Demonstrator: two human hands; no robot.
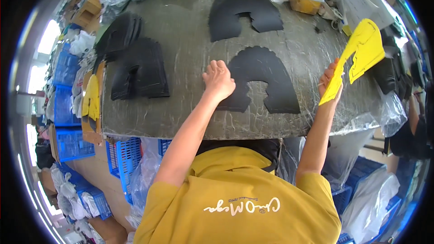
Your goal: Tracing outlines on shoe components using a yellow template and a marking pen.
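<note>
A black U-shaped piece (278,74) with a notched edge lies flat on the table in front of me. My left hand (219,80) is closed at its left side, fingers curled under; whatever they may grip is hidden. Off to the right, raised above the table, my right hand (328,80) holds a yellow U-shaped template (361,45) with a cut-out middle. A small light object shows by the right fingers, too small to name. Farther back lies another black U-shaped piece (226,13).
Stacked black pieces (151,65) lie on the left of the worktable (185,108). Another yellow template (91,99) is beyond the table's left edge. A brown box (302,3) with papers stands at the back right. Blue crates (129,158) and plastic bags are below the front edge.
</note>
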